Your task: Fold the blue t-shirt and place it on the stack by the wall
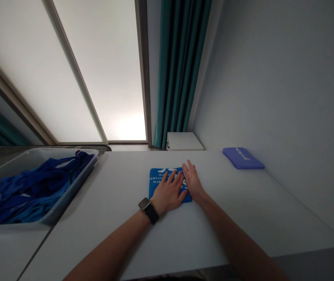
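A folded blue printed garment (157, 182) lies on the white table (111, 203), held down by the flat left hand (168, 194) and right hand (194, 181), which are spread and clamped on nothing. Its folds could be rucked, or it could be slid along the smooth top, if sideways pressure is applied by the palms

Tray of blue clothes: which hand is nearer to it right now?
Left. The left hand lies flat on the folded blue cloth, to the right of the tray. The right hand lies farther from the tray, beyond the left hand.
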Motion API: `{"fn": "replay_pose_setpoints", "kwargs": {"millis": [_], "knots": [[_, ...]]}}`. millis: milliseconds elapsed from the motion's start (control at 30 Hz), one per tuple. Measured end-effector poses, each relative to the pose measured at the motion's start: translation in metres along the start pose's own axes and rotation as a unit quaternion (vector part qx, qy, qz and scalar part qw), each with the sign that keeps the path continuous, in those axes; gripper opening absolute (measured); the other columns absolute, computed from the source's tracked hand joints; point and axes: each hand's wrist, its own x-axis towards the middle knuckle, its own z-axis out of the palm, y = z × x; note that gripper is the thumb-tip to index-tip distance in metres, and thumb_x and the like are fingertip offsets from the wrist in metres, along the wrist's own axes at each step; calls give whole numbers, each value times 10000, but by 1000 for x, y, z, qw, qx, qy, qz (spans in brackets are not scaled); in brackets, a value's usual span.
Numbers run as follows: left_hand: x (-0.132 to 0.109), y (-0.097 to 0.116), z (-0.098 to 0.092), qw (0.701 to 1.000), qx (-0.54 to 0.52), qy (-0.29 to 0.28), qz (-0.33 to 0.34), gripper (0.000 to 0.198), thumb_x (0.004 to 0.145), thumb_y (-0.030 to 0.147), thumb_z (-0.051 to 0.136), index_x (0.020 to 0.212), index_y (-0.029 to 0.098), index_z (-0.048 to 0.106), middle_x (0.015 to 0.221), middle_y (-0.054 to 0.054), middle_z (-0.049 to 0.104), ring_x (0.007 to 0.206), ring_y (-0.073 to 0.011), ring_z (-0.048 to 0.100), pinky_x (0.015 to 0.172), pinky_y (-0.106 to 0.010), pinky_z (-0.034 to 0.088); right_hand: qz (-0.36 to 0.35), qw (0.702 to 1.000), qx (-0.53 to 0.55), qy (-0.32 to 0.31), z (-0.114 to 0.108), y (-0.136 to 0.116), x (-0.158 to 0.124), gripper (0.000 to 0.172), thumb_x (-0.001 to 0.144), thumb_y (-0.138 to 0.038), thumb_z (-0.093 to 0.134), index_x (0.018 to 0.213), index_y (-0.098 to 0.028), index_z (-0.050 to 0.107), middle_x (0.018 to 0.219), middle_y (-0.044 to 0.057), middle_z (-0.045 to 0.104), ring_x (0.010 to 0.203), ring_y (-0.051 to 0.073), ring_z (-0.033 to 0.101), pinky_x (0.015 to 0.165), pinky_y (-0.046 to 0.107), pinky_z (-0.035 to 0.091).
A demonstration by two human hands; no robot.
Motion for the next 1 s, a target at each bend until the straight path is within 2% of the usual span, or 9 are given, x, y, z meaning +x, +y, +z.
{"fn": "replay_pose_setpoints", "kwargs": {"millis": [100,200,300,400,467,533,700,867,1000], "knots": [[0,0,-1,1000,3,2,-1,631,1000,508,206,1455,121,410,1542,-116,372,1442,-305,273,1177,-510,198,-15,999,-36,-10,-8,2,3,620,976,-606,177,1532,-334,218,1499,11,446,1404,122,352,1190,391,181],[0,0,-1,1000,10,6,-1,619,1004,496,200,1458,129,407,1539,-110,379,1436,-295,289,1173,-506,207,-91,980,-175,-29,-26,1,8,699,953,-660,158,1514,-272,312,1488,53,459,1412,163,348,1203,415,132],[-1,-1,0,1000,20,9,0,610,1009,486,197,1467,135,395,1535,-106,388,1435,-284,295,1171,-495,216,-180,908,-375,-46,-48,0,11,725,963,-639,124,1481,-209,394,1544,72,361,1458,175,241,1214,433,7],[0,-1,2,1000,24,12,0,619,1008,500,194,1466,138,399,1538,-104,383,1436,-286,293,1168,-494,221,-190,844,-496,-76,-59,3,13,705,986,-567,52,1505,-188,342,1556,90,332,1466,175,210,1210,479,-14],[0,-1,3,1000,21,11,0,629,1005,514,191,1467,139,399,1539,-103,382,1437,-289,289,1170,-494,215,-187,818,-534,-105,-58,6,13,688,995,-533,40,1522,-173,294,1558,105,323,1466,181,211,1207,507,8],[1,-1,3,1000,16,11,0,639,1002,524,197,1482,141,371,1542,-105,375,1440,-293,282,1170,-500,208,-180,805,-550,-132,-53,9,14,682,997,-519,41,1534,-156,251,1564,115,301,1467,185,205,1205,517,27],[0,0,3,1000,-2,3,0,661,996,531,223,1526,139,271,1561,-115,334,1450,-300,256,1173,-522,195,-152,815,-538,-152,-43,12,14,713,989,-538,38,1539,-125,221,1575,131,263,1472,187,174,1212,499,29],[3,-1,-1,1000,-13,-13,-8,639,996,524,235,1492,137,344,1557,-107,345,1447,-289,269,1177,-507,202,-114,844,-509,-126,-44,8,14,767,965,-581,-37,1555,-121,133,1574,133,264,1464,168,190,1216,455,12],[13,-3,-6,999,1,-4,-43,582,1004,465,252,1443,118,411,1522,-123,405,1431,-265,313,1171,-470,235,-128,857,-484,-123,-48,6,16,807,950,-635,-13,1557,-125,135,1560,151,295,1460,198,214,1211,486,57]]}}
